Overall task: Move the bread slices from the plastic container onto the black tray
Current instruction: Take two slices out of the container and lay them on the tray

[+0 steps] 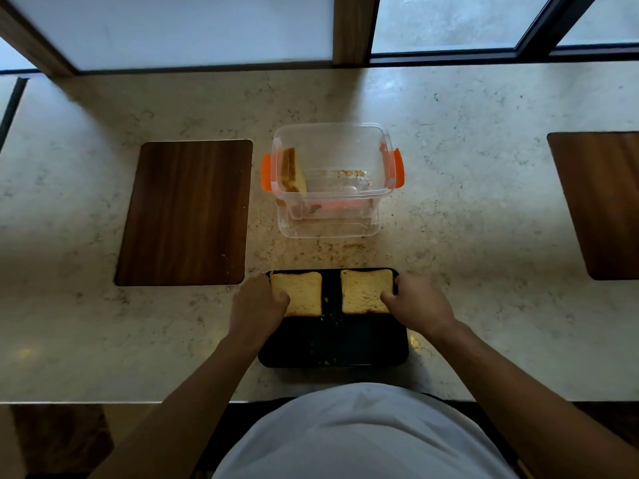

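Note:
A black tray (333, 344) lies on the counter right in front of me. Two bread slices lie flat across its far half: a left slice (300, 294) and a right slice (363, 290). My left hand (257, 305) grips the left slice's left edge, thumb on top. My right hand (416, 304) grips the right slice's right edge the same way. Beyond the tray stands the clear plastic container (382, 157) with orange clips. Upright bread slices (293, 171) lean against its left wall; the rest of it holds crumbs.
A dark wooden inlay (186, 212) is set into the marble counter (466, 209) to the left, another (601, 202) at the far right. Crumbs (332, 252) are scattered between container and tray. Windows run along the back; the counter's front edge is at my waist.

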Available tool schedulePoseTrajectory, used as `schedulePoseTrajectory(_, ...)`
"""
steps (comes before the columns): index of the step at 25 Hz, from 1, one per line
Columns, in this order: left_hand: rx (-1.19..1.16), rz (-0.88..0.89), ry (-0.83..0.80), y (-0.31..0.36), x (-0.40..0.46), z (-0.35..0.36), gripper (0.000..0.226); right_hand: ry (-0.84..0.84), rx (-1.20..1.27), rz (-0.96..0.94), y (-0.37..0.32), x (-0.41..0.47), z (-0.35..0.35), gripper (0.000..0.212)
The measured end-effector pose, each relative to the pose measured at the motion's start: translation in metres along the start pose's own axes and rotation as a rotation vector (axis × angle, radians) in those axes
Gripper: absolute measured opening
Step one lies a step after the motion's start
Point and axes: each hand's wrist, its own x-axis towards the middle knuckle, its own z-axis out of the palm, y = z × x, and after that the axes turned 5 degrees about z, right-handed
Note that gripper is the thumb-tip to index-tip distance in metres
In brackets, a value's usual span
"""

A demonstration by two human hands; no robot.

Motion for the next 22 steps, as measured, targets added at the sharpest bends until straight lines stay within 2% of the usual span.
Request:
schedulePoseTrajectory(2,0.134,0.132,0.078,0.004,-0.004,0.005,0.028,0.089,-0.034,-0.075,-0.007,-0.002,0.002,0.025)
schedulePoseTrajectory(5,0.143,0.270,0.090,0.024,-0.010,0.021,0.030,0.109,0.040,-0.166,-0.025,-0.005,0.013,0.033)
schedulePoseTrajectory(10,0.108,0.205,0.058,0.047,-0.005,0.043,0.033,0.075,0.130,-0.106,-0.049,0.003,0.041,0.030)
schedulePoseTrajectory(14,0.129,0.168,0.052,0.047,0.000,0.050,0.035,0.108,0.056,-0.131,-0.053,0.009,0.051,0.036)
schedulePoseTrajectory(22,0.148,0.172,0.047,0.042,0.002,0.050,0.029,0.123,0.028,-0.147,-0.049,0.011,0.054,0.031)
